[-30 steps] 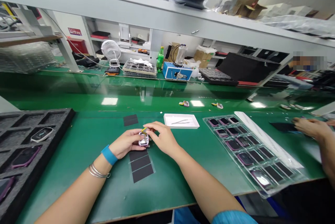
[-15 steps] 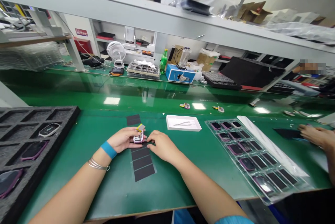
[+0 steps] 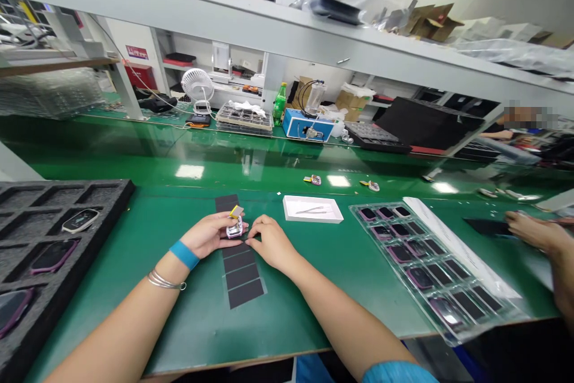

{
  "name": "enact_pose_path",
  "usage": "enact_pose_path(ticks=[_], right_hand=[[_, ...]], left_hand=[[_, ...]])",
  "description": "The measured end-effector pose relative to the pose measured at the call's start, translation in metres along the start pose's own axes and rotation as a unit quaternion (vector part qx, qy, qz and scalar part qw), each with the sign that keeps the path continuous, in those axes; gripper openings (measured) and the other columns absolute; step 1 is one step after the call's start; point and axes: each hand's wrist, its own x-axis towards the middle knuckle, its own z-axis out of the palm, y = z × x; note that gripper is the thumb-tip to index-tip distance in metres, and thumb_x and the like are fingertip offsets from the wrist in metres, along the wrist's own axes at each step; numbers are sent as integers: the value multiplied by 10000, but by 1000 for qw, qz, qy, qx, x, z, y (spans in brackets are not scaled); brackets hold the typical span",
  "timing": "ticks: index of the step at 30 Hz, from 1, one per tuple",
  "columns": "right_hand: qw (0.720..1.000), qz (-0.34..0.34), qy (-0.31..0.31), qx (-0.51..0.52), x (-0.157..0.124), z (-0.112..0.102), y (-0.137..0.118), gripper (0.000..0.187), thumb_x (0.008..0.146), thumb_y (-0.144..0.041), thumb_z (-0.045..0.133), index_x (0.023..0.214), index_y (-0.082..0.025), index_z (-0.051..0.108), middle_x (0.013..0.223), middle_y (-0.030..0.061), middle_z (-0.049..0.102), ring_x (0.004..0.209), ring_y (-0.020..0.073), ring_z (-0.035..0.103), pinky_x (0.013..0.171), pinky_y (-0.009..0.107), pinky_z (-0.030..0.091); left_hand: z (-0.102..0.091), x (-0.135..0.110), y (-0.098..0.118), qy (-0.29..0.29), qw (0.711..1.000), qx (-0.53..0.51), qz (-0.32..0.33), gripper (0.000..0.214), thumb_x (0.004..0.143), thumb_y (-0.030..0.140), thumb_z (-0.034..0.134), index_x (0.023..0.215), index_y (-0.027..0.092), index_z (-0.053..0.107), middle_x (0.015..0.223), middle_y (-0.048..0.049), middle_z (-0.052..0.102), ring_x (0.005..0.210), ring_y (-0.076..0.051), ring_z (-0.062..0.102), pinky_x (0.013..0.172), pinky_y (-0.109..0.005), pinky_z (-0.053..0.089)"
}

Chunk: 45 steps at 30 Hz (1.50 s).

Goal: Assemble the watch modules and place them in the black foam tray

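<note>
My left hand [image 3: 210, 235] holds a small opened watch case [image 3: 234, 227] with a purple edge and its inside showing. A yellow-edged grey battery [image 3: 235, 211] stands up from the case's top, near the left fingers. My right hand [image 3: 269, 242] is at the case's right side, thumb and forefinger pinched together; what lies between them, if anything, is too small to make out. Beneath both hands runs a strip of black rectangular sheets [image 3: 243, 275] on a clear backing, lying on the green bench [image 3: 192, 323].
A black foam tray [image 3: 96, 239] with several watches stands at left. A white box lid [image 3: 313, 208] with tweezers lies ahead. To the right is a clear plastic tray [image 3: 419, 305] holding watch parts. Another person's hands [image 3: 531, 230] work at far right.
The watch case tilts a little differently and my right fingers have shifted slightly down and away from its edge. The whole view has drifted slightly.
</note>
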Motion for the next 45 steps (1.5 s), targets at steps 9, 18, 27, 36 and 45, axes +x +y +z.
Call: enact_pose_path(ticks=[9, 18, 27, 36, 45], right_hand=[[998, -63, -17, -19, -6, -3, -1, 96, 804, -84, 554, 747, -160, 569, 929, 57, 527, 908, 176, 495, 837, 324, 428], [966, -117, 119, 199, -11, -32, -13, 71, 771, -166, 587, 712, -187, 555, 863, 30, 623, 858, 156, 587, 815, 306, 451], [923, 9, 55, 382, 1, -4, -1, 146, 652, -219, 695, 769, -176, 621, 713, -1, 664, 672, 138, 619, 684, 277, 492], [875, 55, 47, 479, 1, 3, -6, 170, 652, -287, 708, 760, -172, 645, 692, 7, 683, 617, 132, 621, 647, 270, 495], [889, 38, 78, 451, 5, 7, -4, 204, 608, -282, 727, 746, -169, 629, 706, 13, 674, 653, 138, 625, 672, 268, 492]], left_hand=[[-2, 0, 0, -9, 1000, 5, -2, 261, 754, 130, 610, 1014, 158, 615, 887, -99, 698, 825, -198, 651, 740, -380, 548], [4, -2, -2, 2, 999, 34, 21, 277, 716, 129, 637, 992, 151, 637, 815, -71, 689, 710, -168, 641, 677, -340, 559], [13, -3, -6, 7, 994, 99, 52, 284, 685, 199, 681, 959, 127, 661, 755, -63, 675, 658, -148, 625, 621, -284, 560], [13, 2, -9, 19, 998, 47, 41, 307, 660, 157, 682, 964, 125, 666, 742, -70, 686, 631, -154, 641, 623, -290, 560], [12, -1, -8, 20, 999, 14, 28, 258, 653, 126, 663, 911, 128, 673, 747, -72, 694, 610, -148, 649, 615, -275, 558]])
